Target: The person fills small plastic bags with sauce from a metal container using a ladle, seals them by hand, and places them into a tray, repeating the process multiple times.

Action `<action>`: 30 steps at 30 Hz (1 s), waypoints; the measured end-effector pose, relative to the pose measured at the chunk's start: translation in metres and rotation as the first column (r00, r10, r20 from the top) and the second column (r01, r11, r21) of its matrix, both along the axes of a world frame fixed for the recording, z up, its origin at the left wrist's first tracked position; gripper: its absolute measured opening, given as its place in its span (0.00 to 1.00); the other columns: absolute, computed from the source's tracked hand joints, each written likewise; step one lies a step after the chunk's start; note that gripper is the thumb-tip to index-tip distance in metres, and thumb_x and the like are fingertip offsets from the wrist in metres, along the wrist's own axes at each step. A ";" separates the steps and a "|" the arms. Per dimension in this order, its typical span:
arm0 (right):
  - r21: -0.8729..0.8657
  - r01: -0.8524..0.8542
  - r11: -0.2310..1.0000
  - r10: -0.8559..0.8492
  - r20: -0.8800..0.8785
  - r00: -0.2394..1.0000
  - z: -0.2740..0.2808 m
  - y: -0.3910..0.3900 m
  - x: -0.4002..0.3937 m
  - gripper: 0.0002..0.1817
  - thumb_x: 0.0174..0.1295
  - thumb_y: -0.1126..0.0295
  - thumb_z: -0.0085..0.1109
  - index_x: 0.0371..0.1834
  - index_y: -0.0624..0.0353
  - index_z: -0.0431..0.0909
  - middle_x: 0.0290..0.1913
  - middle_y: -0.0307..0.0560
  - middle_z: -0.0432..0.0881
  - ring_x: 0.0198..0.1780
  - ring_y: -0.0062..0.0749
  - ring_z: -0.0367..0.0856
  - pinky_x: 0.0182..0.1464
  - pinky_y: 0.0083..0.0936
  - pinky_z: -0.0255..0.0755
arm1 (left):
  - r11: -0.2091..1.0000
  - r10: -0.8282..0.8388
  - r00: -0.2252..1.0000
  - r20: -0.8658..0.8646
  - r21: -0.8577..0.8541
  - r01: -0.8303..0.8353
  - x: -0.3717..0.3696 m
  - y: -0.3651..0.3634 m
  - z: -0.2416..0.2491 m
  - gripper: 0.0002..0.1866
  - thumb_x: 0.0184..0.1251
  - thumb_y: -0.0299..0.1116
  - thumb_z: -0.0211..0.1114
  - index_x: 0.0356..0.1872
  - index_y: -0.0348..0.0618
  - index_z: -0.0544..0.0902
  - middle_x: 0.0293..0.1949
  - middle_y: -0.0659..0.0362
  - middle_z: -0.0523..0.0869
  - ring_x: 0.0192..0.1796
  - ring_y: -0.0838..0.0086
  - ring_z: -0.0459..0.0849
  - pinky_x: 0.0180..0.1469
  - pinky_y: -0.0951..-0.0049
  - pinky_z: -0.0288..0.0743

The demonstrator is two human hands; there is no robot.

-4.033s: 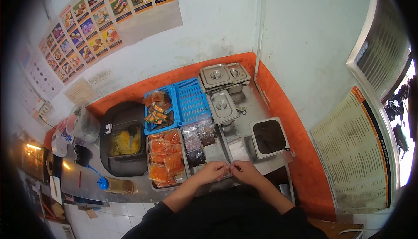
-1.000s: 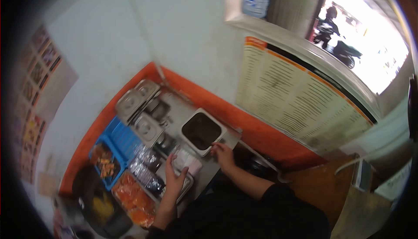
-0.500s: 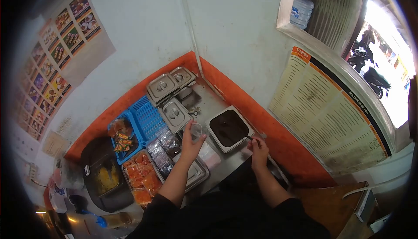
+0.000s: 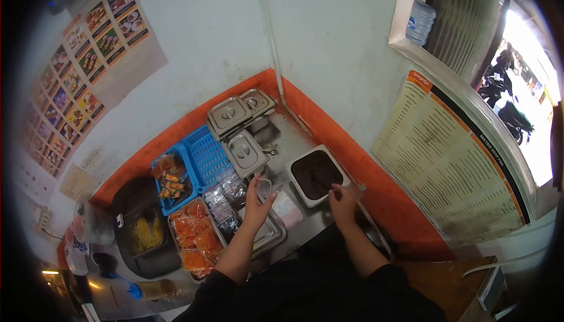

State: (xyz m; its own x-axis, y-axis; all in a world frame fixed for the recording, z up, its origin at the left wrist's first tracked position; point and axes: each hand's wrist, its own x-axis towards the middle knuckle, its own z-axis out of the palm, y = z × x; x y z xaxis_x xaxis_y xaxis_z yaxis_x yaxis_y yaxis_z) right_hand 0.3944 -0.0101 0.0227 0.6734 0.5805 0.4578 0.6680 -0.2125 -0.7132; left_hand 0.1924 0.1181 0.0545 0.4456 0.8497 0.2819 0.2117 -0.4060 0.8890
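Observation:
My left hand (image 4: 257, 203) is closed round a small clear cup (image 4: 264, 188), over the steel counter near the middle. To its right, my right hand (image 4: 343, 202) pinches the handle of a utensil at the near right edge of a square steel container (image 4: 295, 183). Dark sauce (image 4: 316, 174) fills much of that container, and the utensil's far end is hidden in it. Under and beside my left hand are a steel tray (image 4: 271, 235) and a pale pink and white packet (image 4: 288, 209).
Lidded steel pans (image 4: 245, 153) stand at the back corner. Leftward are a blue basket (image 4: 207, 156), orange packets (image 4: 195, 234), a black bin (image 4: 132, 263) with yellow contents, and a blue-capped bottle (image 4: 154, 290). An orange-based wall (image 4: 376, 190) bounds the right side.
The view has shifted, moving the counter and containers slightly right. My right hand has turned a little at the sauce container's edge; my left hand still holds the cup.

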 end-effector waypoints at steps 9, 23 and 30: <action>0.252 0.007 0.968 0.191 -0.754 0.628 -0.075 0.007 -0.003 0.10 0.61 0.72 0.51 0.41 0.67 0.73 0.30 0.42 0.75 0.29 0.20 0.74 0.34 0.18 0.73 | 1.000 0.001 1.000 0.029 -0.030 0.000 0.000 0.003 0.003 0.36 0.49 0.27 0.66 0.60 0.38 0.59 0.56 0.48 0.68 0.60 0.64 0.66 0.61 0.70 0.57; 0.451 0.418 0.789 0.396 -0.893 0.216 -0.001 -0.026 0.000 0.06 0.60 0.72 0.51 0.39 0.60 0.72 0.26 0.39 0.74 0.28 0.20 0.73 0.35 0.20 0.72 | 0.977 -0.145 0.984 0.101 -0.142 0.158 0.060 0.039 -0.016 0.31 0.53 0.28 0.64 0.58 0.39 0.61 0.56 0.51 0.67 0.59 0.65 0.65 0.61 0.70 0.56; 0.610 0.292 0.737 0.456 -0.767 0.452 0.067 -0.032 0.019 0.07 0.62 0.71 0.49 0.39 0.63 0.72 0.26 0.38 0.73 0.26 0.18 0.71 0.32 0.17 0.70 | 0.972 -0.120 0.987 -0.103 0.192 0.138 0.099 0.045 -0.024 0.32 0.52 0.28 0.65 0.58 0.39 0.61 0.52 0.50 0.70 0.57 0.64 0.67 0.59 0.71 0.58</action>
